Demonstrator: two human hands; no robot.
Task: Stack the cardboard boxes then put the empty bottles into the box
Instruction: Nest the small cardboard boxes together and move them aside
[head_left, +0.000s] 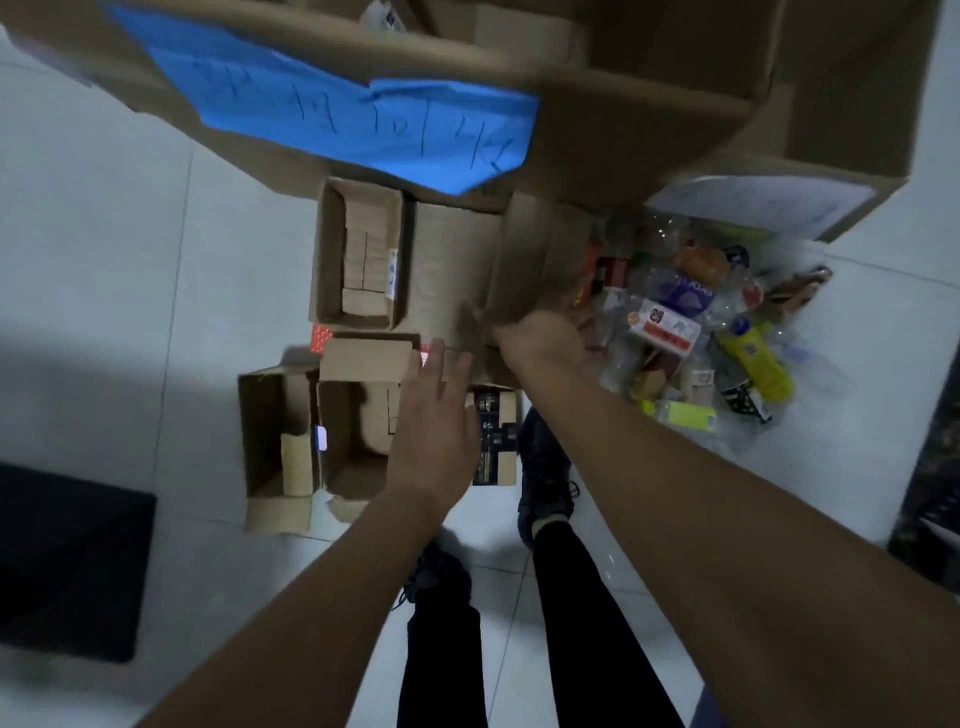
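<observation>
**A:** Two bare forearms reach down from the camera. What is each hand doing?

**B:** The right hand (540, 343) curls around the lower corner of the upright flap (524, 260) of a plain brown cardboard box (452, 270). I'd say that is to lift or drag it for stacking. The left hand (441, 421) is flat with its fingers straight and spread, grasping nothing. It hovers just beside the box's near edge, probably ready to steady it.

**A:** And the bottles?

**B:** A heap of crushed clear and yellow plastic bottles (691, 322) lies on the pale tiled floor (104, 260), just right of the right hand. None looks boxed yet.

**A:** Further out?

**B:** Two small open cardboard cartons (358, 254) sit left of the box. A big carton with a blue paper sheet (337, 119) looms beyond.
</observation>
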